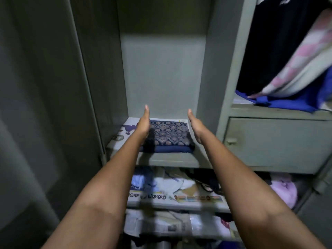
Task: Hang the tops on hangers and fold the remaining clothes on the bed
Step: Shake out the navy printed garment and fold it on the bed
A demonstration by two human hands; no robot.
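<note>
While we stand before the tall grey-green metal wardrobe [100, 72], our two bare forearms reach into its open left compartment. On the right side, dark hanging garments [273, 42] fill the upper space, with a pink-and-cream checked cloth [301, 63] draped over a bright blue fabric [280, 101]; below them sits a closed grey-green locker door [276, 141]. The lower shelves hold a jumble of loose pale clothes [172, 184] lying on newspaper liners [177, 197]. On the newspaper-lined shelf [170, 159] in front of us rests the folded navy-blue patterned garment stack [168, 136], a printed piece on top of a plain blue one. Our left hand [143, 124] is at the stack's left edge, fingers straight and together; whether it touches the cloth, we cannot tell. Our right hand [195, 125] hovers just beside the stack's right edge, fingers straight, holding nothing.
</note>
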